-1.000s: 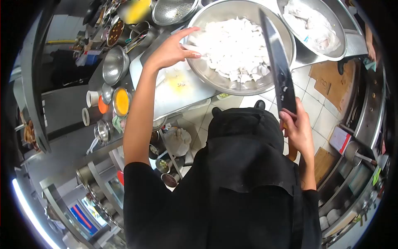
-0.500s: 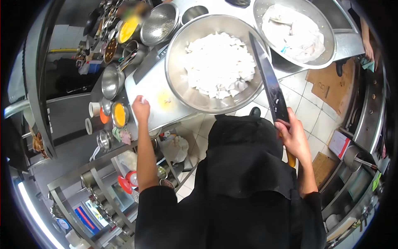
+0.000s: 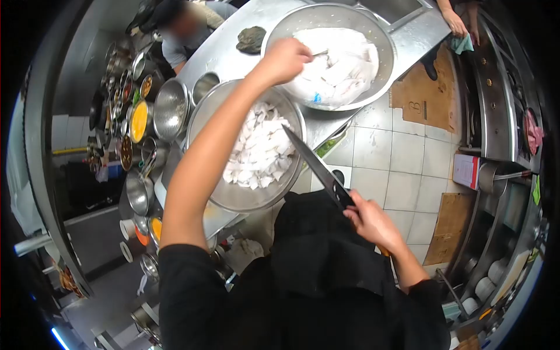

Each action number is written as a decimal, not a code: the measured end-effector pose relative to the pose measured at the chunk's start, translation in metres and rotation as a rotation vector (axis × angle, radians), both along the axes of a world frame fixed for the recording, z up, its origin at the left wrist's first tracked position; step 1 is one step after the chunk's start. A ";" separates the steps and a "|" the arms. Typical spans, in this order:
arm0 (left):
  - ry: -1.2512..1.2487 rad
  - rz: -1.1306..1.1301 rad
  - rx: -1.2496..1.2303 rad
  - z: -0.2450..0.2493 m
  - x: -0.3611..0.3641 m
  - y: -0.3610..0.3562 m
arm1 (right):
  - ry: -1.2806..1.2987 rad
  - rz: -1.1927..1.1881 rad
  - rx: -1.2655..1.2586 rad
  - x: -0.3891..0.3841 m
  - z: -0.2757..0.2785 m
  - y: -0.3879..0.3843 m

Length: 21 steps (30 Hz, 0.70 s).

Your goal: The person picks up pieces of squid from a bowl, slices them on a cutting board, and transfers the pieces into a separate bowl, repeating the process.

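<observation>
My right hand point(image 3: 373, 220) grips a long knife point(image 3: 315, 164), its dark blade slanting up and left over the rim of a large steel bowl point(image 3: 280, 189). Small white cut pieces point(image 3: 262, 149) fill the middle of that bowl. My left hand point(image 3: 286, 60) is over the edge of a second wide metal bowl point(image 3: 385, 73), fingers pinched at a small greyish thing I cannot make out. Larger pale, wet-looking slabs point(image 3: 347, 64) lie in this second bowl, with a bit of blue among them. My left forearm crosses above the first bowl.
A dark crumpled lump point(image 3: 251, 39) lies on the steel table point(image 3: 233, 23). A perforated bowl point(image 3: 170, 108) and a yellow-filled container point(image 3: 139, 121) stand at left. One person point(image 3: 184, 35) is behind the table; another person's hand point(image 3: 456, 24) holds a green cloth point(image 3: 462, 44).
My left hand has swung from the white board at left to the second bowl. The knife in my right hand stays over the first bowl's rim, and my view has turned right.
</observation>
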State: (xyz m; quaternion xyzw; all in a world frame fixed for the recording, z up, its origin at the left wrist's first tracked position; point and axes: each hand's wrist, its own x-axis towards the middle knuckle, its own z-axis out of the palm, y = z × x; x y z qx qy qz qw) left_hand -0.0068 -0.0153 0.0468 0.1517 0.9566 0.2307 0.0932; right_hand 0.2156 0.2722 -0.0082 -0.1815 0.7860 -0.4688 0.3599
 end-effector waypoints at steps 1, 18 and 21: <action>-0.010 -0.010 -0.023 -0.041 -0.030 0.014 | 0.001 -0.004 -0.013 0.006 -0.001 0.005; -0.574 0.331 1.110 0.007 0.049 -0.081 | -0.046 -0.142 0.042 0.033 0.006 0.055; -0.461 0.383 1.263 0.036 0.153 -0.146 | 0.106 -0.075 -0.026 0.015 -0.007 0.041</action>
